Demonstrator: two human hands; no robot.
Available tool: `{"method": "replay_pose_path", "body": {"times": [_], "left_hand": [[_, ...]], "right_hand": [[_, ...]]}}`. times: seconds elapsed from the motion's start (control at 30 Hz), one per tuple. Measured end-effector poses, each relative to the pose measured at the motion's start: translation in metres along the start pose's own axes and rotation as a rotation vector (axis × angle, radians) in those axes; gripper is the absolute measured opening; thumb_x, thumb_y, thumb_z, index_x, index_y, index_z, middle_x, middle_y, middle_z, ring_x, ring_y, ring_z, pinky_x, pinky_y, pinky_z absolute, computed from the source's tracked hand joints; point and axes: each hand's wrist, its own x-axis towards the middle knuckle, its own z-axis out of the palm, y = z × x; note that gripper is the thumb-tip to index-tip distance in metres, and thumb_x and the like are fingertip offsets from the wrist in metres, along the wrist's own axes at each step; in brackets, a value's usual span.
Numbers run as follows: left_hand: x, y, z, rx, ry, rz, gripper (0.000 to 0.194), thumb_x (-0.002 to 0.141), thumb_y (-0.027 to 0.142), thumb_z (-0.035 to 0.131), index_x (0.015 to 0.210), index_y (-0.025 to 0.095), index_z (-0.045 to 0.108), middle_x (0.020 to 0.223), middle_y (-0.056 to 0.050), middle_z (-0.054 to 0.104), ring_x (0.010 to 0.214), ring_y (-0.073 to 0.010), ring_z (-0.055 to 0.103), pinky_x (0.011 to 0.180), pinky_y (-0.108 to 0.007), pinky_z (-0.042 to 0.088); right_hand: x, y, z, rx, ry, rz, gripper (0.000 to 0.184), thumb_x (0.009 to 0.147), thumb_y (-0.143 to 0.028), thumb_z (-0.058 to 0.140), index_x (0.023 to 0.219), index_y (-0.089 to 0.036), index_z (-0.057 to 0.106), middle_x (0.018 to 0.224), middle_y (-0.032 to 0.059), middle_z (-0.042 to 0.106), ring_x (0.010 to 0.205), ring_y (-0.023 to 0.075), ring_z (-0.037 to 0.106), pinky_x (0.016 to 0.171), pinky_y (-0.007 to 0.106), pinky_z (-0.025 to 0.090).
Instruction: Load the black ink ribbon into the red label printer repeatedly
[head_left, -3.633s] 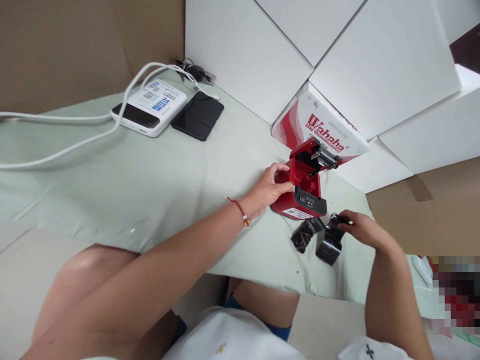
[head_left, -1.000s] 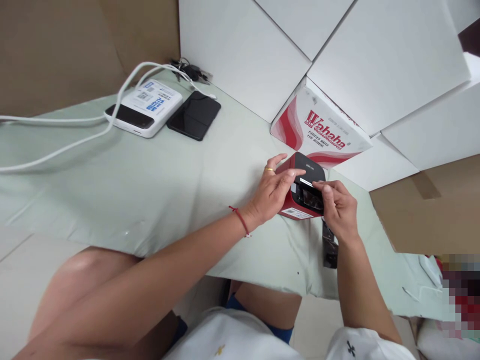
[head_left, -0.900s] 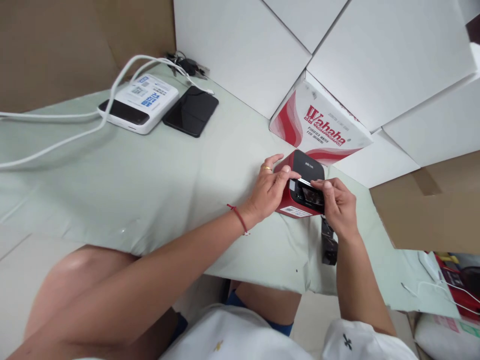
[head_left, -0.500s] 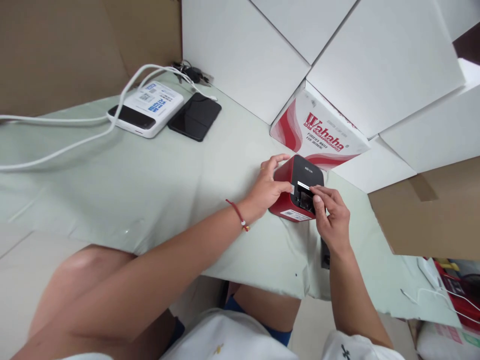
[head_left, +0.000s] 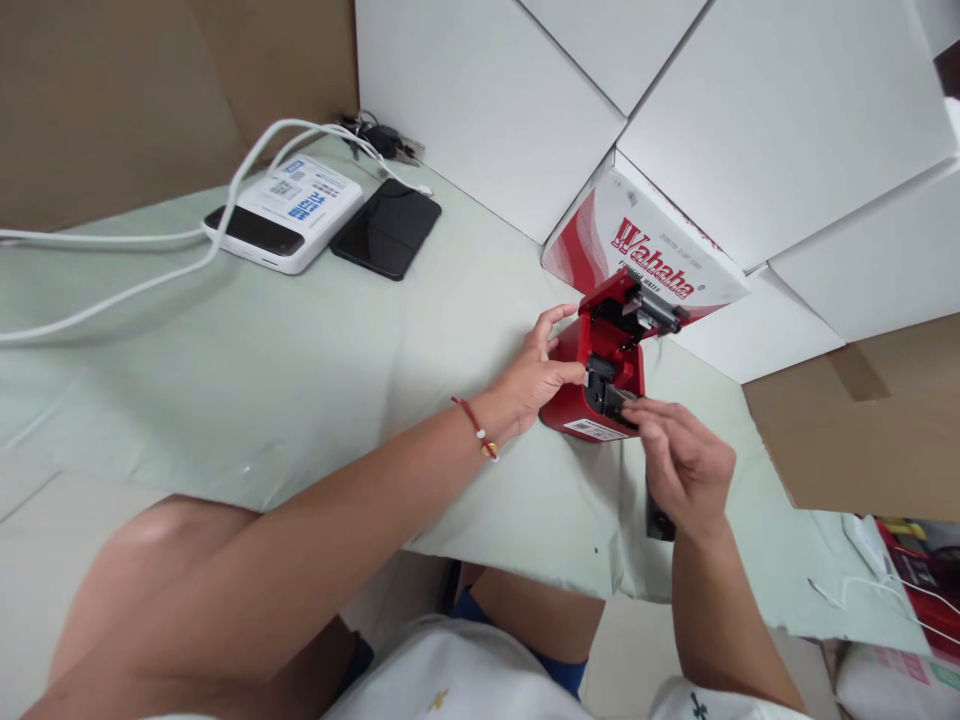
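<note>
A small red and black label printer (head_left: pixel 581 405) stands on the pale green table (head_left: pixel 300 370) with its lid (head_left: pixel 626 298) flipped up. My left hand (head_left: pixel 536 375) grips the printer's left side, thumb on its front edge. Just in front of the printer's open bay, my right hand (head_left: pixel 682 460) has its fingers pinched together; whatever they hold is too small to name. A black item (head_left: pixel 656 522) lies on the table, mostly hidden under my right wrist.
A red and white Wahaha carton (head_left: pixel 652 255) and white boxes (head_left: pixel 750 130) stand behind the printer. At the far left lie a white device (head_left: pixel 285 210) with white cables (head_left: pixel 112 300) and a black phone (head_left: pixel 386 228). A brown cardboard box (head_left: pixel 862 420) is at the right.
The printer's lid was shut half a second ago and now stands up. My right hand has drawn back from the printer's front toward me. My left hand stays on the printer's side.
</note>
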Motion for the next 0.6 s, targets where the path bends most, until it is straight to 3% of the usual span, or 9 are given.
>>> {"method": "replay_pose_path", "body": {"times": [0.1, 0.17, 0.27, 0.37, 0.43, 0.5, 0.6], "left_hand": [[-0.002, -0.005, 0.001, -0.052, 0.008, 0.028, 0.082, 0.062, 0.014, 0.074, 0.139, 0.032, 0.053, 0.168, -0.007, 0.048, 0.167, -0.0309, 0.032, 0.13, -0.047, 0.041], [-0.003, -0.009, 0.001, -0.086, 0.028, 0.046, 0.069, 0.064, 0.018, 0.076, 0.13, 0.03, 0.056, 0.16, -0.006, 0.055, 0.164, -0.0288, 0.038, 0.132, -0.046, 0.039], [-0.002, -0.008, 0.0, -0.141, 0.092, 0.003, 0.042, 0.074, 0.028, 0.074, 0.112, 0.027, 0.058, 0.14, -0.006, 0.067, 0.147, -0.0272, 0.056, 0.126, -0.045, 0.044], [0.001, -0.002, -0.004, -0.172, 0.178, -0.065, 0.021, 0.082, 0.032, 0.069, 0.098, 0.026, 0.057, 0.121, -0.004, 0.071, 0.132, -0.0255, 0.063, 0.118, -0.044, 0.048], [0.003, 0.001, -0.006, -0.183, 0.227, -0.085, 0.013, 0.084, 0.03, 0.066, 0.09, 0.025, 0.057, 0.114, -0.004, 0.071, 0.125, -0.0237, 0.065, 0.113, -0.041, 0.05], [0.004, 0.003, -0.007, -0.192, 0.262, -0.093, 0.008, 0.084, 0.026, 0.064, 0.085, 0.023, 0.057, 0.107, -0.004, 0.071, 0.113, -0.0211, 0.067, 0.106, -0.038, 0.051], [0.004, 0.0, -0.006, -0.175, 0.287, -0.085, 0.005, 0.084, 0.019, 0.062, 0.08, 0.021, 0.06, 0.094, -0.004, 0.068, 0.095, -0.0167, 0.066, 0.094, -0.032, 0.052]], "right_hand": [[0.032, 0.015, -0.006, -0.045, -0.087, 0.245, 0.032, 0.108, -0.043, 0.058, 0.103, -0.023, 0.083, 0.107, 0.0085, 0.084, 0.08, 0.0213, 0.079, 0.077, 0.038, 0.063], [0.061, 0.028, -0.004, -0.139, -0.26, 0.346, 0.031, 0.105, -0.042, 0.06, 0.107, -0.022, 0.084, 0.103, 0.0076, 0.084, 0.072, 0.0198, 0.075, 0.074, 0.036, 0.06], [0.102, 0.042, 0.009, -0.357, -0.573, 0.321, 0.033, 0.098, -0.029, 0.064, 0.124, -0.024, 0.083, 0.119, 0.0079, 0.085, 0.098, 0.0248, 0.078, 0.088, 0.037, 0.058], [0.126, 0.045, 0.028, -0.483, -0.826, 0.304, 0.037, 0.091, -0.022, 0.071, 0.126, -0.022, 0.083, 0.117, 0.0097, 0.085, 0.098, 0.0258, 0.076, 0.085, 0.034, 0.055], [0.13, 0.042, 0.034, -0.496, -0.857, 0.311, 0.035, 0.088, -0.02, 0.073, 0.121, -0.02, 0.083, 0.11, 0.0105, 0.085, 0.093, 0.0257, 0.076, 0.081, 0.033, 0.053], [0.126, 0.035, 0.026, -0.5, -0.813, 0.317, 0.035, 0.09, -0.022, 0.072, 0.123, -0.02, 0.082, 0.113, 0.0107, 0.084, 0.098, 0.0261, 0.075, 0.083, 0.033, 0.053], [0.108, 0.026, -0.014, -0.421, -0.644, 0.379, 0.036, 0.096, -0.041, 0.07, 0.126, -0.023, 0.08, 0.114, 0.0082, 0.082, 0.093, 0.0235, 0.074, 0.083, 0.034, 0.054]]}}
